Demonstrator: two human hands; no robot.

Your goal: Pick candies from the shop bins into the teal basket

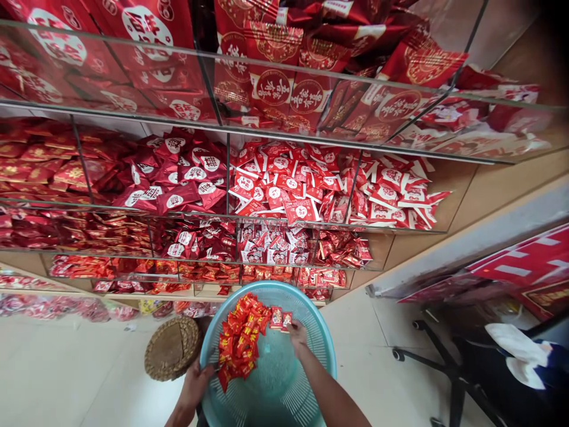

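A round light-blue plastic basket [329, 350] with slotted sides sits low in front of me. Inside it, on the left, lies a heap of shiny orange-red wrapped sweets [242, 338]. My left hand [195, 379] is closed at the basket's left rim, its thumb reaching inside beside the heap; part of its grip is hidden. Over the basket's right half, my right hand [297, 335] pinches a small red-and-white candy packet [287, 320]. A similar packet [275, 318] shows just left of it, close to the heap.
Tiered shelves with clear dividers and a glass edge [284, 133] hold many red packets [284, 184] ahead. A round woven stool [172, 349] stands left of the basket. At right are a wheeled chair base [448, 367] and a white cloth [518, 353]. Pale floor tiles [111, 379] surround them.
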